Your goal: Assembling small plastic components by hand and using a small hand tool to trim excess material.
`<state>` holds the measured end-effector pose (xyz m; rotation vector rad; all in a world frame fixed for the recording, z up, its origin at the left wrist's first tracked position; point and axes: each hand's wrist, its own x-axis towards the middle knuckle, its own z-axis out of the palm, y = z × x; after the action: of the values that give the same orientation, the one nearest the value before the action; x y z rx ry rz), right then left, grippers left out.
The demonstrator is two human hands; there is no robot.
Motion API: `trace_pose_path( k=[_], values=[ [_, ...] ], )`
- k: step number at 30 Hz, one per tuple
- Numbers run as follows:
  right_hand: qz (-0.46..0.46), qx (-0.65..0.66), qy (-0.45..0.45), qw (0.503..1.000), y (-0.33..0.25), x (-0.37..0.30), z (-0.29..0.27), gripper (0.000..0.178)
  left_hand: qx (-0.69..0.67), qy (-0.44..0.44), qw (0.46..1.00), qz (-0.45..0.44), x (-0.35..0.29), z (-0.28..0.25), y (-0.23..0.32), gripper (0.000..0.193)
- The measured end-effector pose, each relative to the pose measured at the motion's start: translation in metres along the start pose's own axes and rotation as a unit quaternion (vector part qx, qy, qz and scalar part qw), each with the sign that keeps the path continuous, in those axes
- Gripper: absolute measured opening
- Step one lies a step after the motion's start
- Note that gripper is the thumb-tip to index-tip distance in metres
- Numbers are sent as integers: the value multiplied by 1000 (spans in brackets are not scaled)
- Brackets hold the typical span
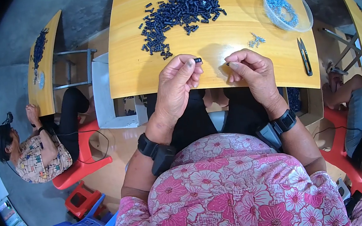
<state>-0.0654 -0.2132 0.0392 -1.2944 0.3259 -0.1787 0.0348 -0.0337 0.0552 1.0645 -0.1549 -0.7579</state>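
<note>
table (pixel 227 44): glossy yellow wood | small parts (pixel 178 14): matt black plastic | bowl (pixel 288 7): clear plastic | snips (pixel 305 57): black metal

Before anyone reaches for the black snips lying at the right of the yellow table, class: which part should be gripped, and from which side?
Grip the black snips around the looped handle end, which points toward the table's near edge, and come from that near side with the right hand. They lie flat and lengthwise, pointed tips facing away toward the clear bowl, so this approach probably keeps fingers off the blades.

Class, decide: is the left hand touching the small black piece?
Touching. The head view shows the left hand pinching the small black piece between thumb and forefinger tips.
</note>
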Motion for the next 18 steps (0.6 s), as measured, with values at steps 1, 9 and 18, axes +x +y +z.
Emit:
trace_pose_path(
  k=[1, 9, 18],
  values=[
    [-1, -2, -1, 1000, 0, 0, 0, 12, -18, -8, 1000, -9, 0, -1, -1, 18],
    [-6, -3, 0, 1000, 0, 0, 0, 11, -121, -67, 989, -48, -3, 5, -1, 23],
    [5, 11, 8, 1000, -2, -1, 1, 10, -96, -51, 994, -27, -6, 8, 0, 19]
  ],
)
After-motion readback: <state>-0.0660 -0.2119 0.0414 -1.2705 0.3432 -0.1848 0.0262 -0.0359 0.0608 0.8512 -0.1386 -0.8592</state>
